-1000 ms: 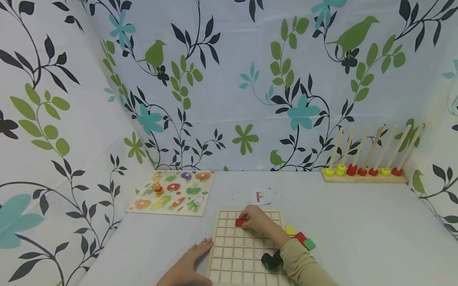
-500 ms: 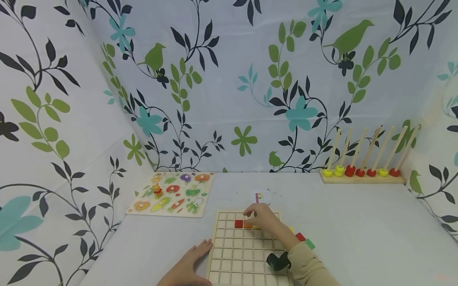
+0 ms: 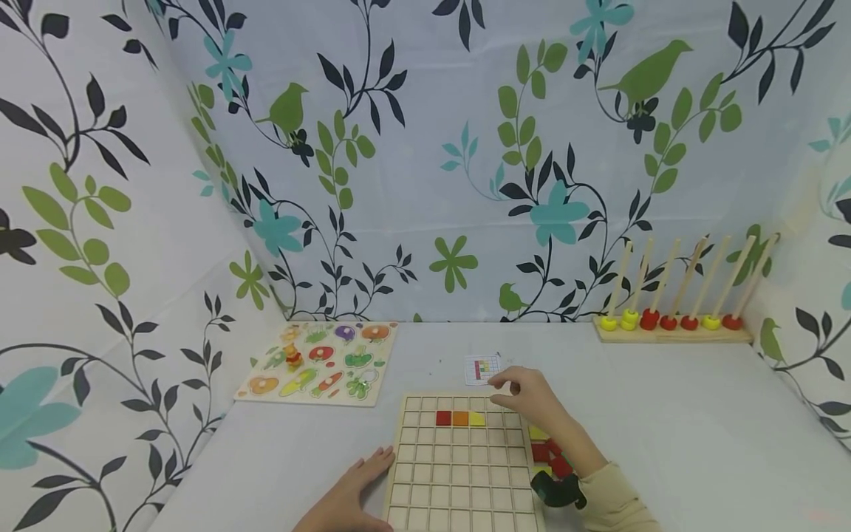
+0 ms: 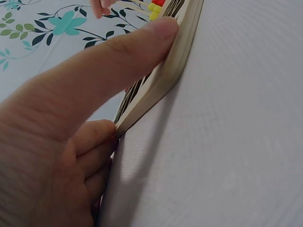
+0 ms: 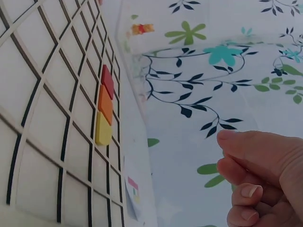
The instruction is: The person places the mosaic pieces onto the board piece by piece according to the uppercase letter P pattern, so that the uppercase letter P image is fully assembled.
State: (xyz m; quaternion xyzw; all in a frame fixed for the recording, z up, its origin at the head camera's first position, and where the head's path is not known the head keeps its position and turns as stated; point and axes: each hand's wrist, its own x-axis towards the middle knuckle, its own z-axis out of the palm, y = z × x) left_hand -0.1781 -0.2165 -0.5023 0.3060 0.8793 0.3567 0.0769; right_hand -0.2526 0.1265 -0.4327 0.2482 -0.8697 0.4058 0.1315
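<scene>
On the table lies a wooden grid board [image 3: 445,473]. A red tile [image 3: 443,418], an orange tile [image 3: 460,418] and a yellow tile [image 3: 477,419] sit side by side in its second row from the far edge. My left hand [image 3: 349,495] rests against the board's near left corner, fingers along the left edge and thumb on the near edge. My right hand [image 3: 532,395] hovers above the far right corner, fingers loosely bent, a gap between thumb and forefinger; I see nothing in it. Below that forearm are loose red tiles [image 3: 541,452] and yellow tiles, partly hidden.
A small printed card [image 3: 482,370] with a coloured grid lies just beyond the board. At the far left is a vegetable puzzle board [image 3: 322,369] with a small figure [image 3: 293,357] on it. A wooden peg stand [image 3: 674,334] with red and yellow beads stands far right.
My right hand has left the red tile and drawn away to the right. The orange and yellow tiles beside it, and the loose tiles, are now uncovered. My left hand stays put.
</scene>
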